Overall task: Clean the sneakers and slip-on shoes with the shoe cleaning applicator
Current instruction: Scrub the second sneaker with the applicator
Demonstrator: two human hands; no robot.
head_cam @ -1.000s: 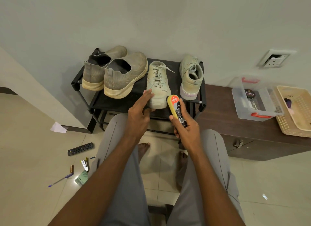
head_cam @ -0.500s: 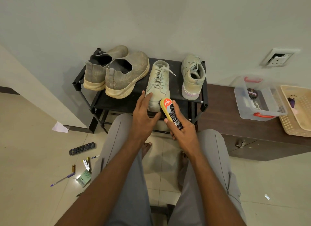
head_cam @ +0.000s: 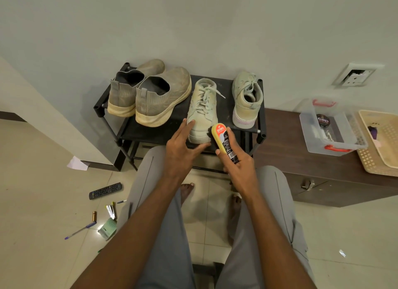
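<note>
At frame centre, the right hand is gripping the applicator, its dark tip seemingly touching the sneaker toe, which is pointing down-frame; the left hand is steadying it with relaxed, straight fingers.

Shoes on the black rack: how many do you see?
4. Two slip-ons stand at the left, one sneaker is in the middle under the left hand, one sneaker at the right. Lower shelves are hidden.
</note>
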